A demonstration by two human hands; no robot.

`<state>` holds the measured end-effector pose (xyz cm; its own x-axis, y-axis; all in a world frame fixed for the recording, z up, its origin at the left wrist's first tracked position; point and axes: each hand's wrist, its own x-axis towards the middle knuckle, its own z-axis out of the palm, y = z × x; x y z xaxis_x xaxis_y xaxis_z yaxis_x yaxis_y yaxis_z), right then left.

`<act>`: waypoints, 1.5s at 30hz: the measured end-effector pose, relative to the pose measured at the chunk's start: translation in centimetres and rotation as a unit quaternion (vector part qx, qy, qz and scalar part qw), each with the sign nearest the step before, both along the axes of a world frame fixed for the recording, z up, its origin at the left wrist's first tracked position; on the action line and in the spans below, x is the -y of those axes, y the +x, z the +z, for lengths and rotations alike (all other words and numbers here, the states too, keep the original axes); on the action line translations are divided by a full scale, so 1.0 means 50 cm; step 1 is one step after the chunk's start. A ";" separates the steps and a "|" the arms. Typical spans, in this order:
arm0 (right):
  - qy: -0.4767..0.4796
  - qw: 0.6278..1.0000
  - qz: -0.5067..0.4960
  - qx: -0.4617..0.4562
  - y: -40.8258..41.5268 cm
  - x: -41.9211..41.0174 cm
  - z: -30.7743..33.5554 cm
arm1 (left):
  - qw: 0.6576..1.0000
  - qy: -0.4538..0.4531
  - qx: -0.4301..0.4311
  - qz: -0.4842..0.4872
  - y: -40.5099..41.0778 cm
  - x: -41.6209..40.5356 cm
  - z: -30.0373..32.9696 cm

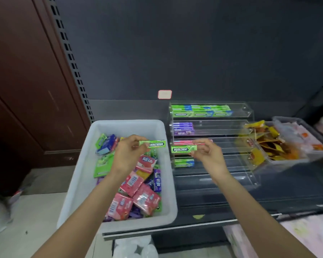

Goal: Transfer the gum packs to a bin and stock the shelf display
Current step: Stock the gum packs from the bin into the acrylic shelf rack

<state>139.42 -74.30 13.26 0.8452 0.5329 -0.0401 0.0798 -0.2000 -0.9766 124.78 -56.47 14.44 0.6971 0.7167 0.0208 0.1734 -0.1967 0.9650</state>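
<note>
A white bin (82,175) on the dark shelf holds several loose gum packs in green, pink, purple and blue. To its right stands a clear tiered acrylic display (231,127) with green packs on the top tier, purple below, pink under that and a green-blue pack lower down. My left hand (128,155) pinches a green Doublemint pack (155,144) above the bin. My right hand (206,153) pinches a second green Doublemint pack (182,149) in front of the display's left side.
A grey tray (291,157) of yellow and orange sachets sits right of the display, with another grey tray (306,127) behind it. A perforated shelf upright (71,58) and a brown cabinet (26,71) stand at left. White bags (136,246) lie below the shelf edge.
</note>
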 end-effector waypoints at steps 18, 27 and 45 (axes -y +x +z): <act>-0.134 0.977 0.104 0.133 0.088 0.036 -0.134 | 0.994 0.002 -0.068 0.089 0.046 0.115 -0.017; -0.190 0.958 0.118 0.182 0.095 0.044 -0.146 | 0.993 0.012 -0.083 0.088 0.054 0.112 -0.021; -0.333 0.888 0.142 0.284 0.075 0.026 -0.105 | 0.996 0.014 -0.061 0.057 0.056 0.125 -0.022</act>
<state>143.18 -75.62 8.01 0.6655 0.7455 -0.0367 0.6610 -0.6115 -0.4349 127.58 -62.70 13.33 0.6090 0.7922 -0.0387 0.3121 -0.1945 0.9299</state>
